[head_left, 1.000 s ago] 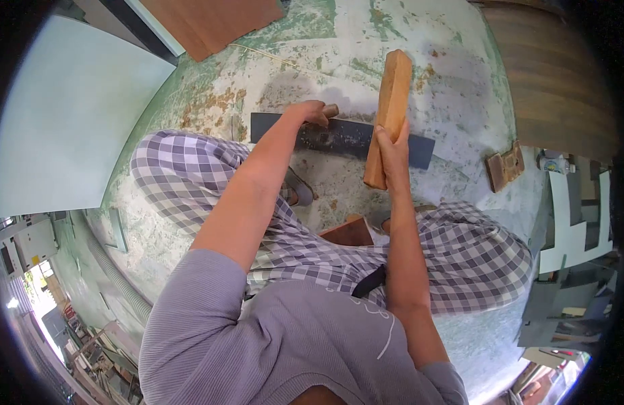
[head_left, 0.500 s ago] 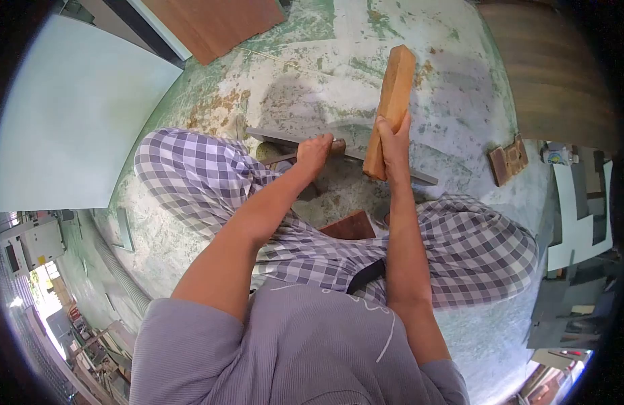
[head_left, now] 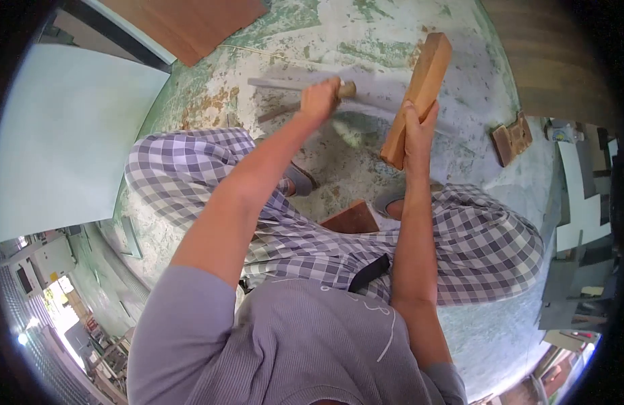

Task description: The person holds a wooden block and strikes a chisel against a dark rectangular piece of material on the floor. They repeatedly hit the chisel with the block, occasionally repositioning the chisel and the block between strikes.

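My left hand [head_left: 318,100] is closed round a tool with a wooden handle [head_left: 347,89]. A long thin grey bar [head_left: 271,83], blurred by motion, runs across behind this hand and toward the wooden block. A thin brown strip [head_left: 275,113] slants down to the left of the hand. My right hand [head_left: 420,131] grips an orange-brown wooden block [head_left: 428,74], held slanted with its upper end leaning right. The grey bar passes behind the block; whether they touch cannot be made out.
My knees in checked trousers [head_left: 190,169] lie to both sides. A reddish-brown piece [head_left: 352,218] is on the floor between my feet. A small wooden piece [head_left: 512,140] lies at the right. Large panels [head_left: 75,128] stand left, a brown board [head_left: 190,23] above.
My left hand has moved up with the tool, and the grey bar has risen. My right hand and the wooden block have moved right and slightly up. More of my shoes shows.
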